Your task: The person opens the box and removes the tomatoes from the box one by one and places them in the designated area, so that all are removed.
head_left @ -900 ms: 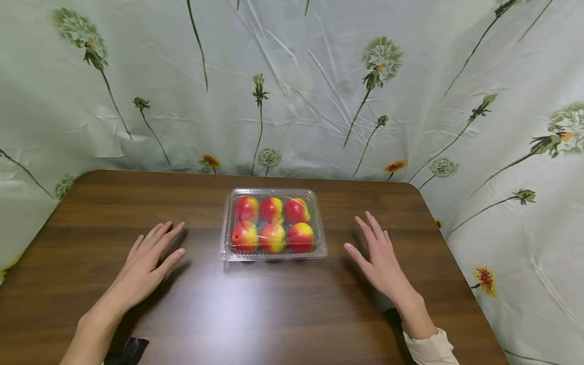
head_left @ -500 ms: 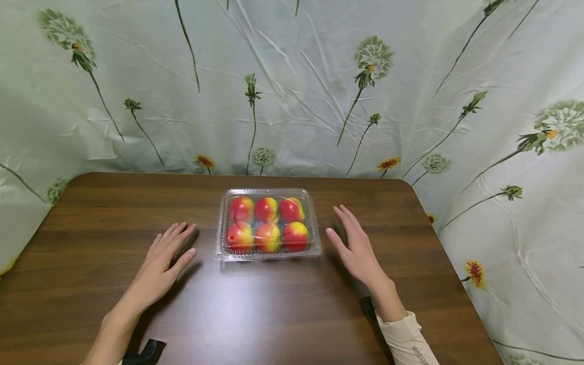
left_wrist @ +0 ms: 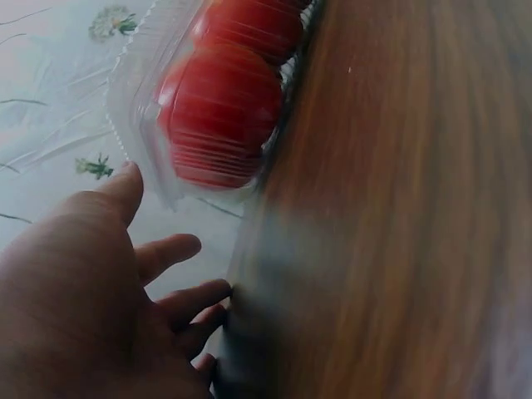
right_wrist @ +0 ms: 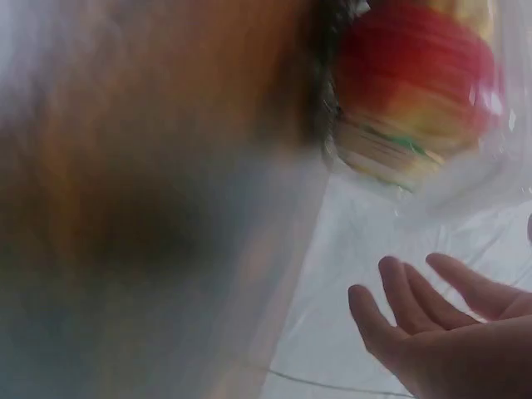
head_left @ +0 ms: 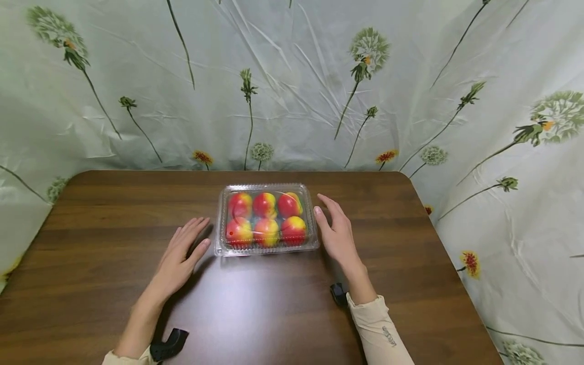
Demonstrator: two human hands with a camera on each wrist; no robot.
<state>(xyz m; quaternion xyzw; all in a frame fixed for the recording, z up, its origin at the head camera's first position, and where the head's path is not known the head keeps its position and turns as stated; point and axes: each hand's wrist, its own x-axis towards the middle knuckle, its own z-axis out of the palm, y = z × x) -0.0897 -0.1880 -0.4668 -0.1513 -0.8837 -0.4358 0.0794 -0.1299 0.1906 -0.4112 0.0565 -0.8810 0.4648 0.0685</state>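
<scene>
A clear plastic clamshell box with a ridged rim lies closed on the wooden table. Inside it sit two rows of red-and-yellow fruits that look like nectarines or peaches. My left hand is just left of the box, fingers extended and thumb apart, holding nothing. On the other side, my right hand is close to the box's right edge with its fingers spread; whether it touches the rim I cannot tell. In the left wrist view a gap shows between the left fingers and the box.
The brown wooden table has rounded far corners. Behind it hangs a pale curtain printed with dandelions. A black wrist mount sits at my left wrist, another black mount at my right.
Both hands have moved inward toward the box, the left one to the right and the right one to the left. The view has shifted slightly; the box stays put on the table.
</scene>
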